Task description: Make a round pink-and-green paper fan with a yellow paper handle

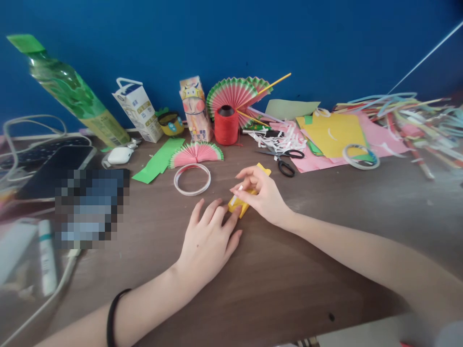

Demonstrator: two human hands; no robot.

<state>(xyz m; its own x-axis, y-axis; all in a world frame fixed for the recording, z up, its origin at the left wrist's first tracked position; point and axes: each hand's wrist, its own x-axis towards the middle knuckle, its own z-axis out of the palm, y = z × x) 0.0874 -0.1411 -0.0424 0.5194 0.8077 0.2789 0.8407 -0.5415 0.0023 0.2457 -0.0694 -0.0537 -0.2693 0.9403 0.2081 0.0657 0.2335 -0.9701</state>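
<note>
A folded strip of yellow paper (245,208) lies on the table, with a narrow white strip (234,198) along it. My left hand (210,236) rests with spread fingers, its fingertips pressing the near end of the yellow paper. Above the paper, my right hand (262,195) pinches the upper end of the white strip between thumb and finger. Whether that strip is tape or its backing I cannot tell. A roll of tape (192,193) lies just beyond my left fingers. Black-handled scissors (286,168) lie beyond my right hand.
Pleated watermelon-coloured paper fans (197,154), a red thread spool (226,127) and cartons (141,113) stand along the blue wall. Coloured paper sheets (329,132) and another tape roll (361,166) lie at right. A phone (94,205) with a cable lies left, near a green bottle (72,86).
</note>
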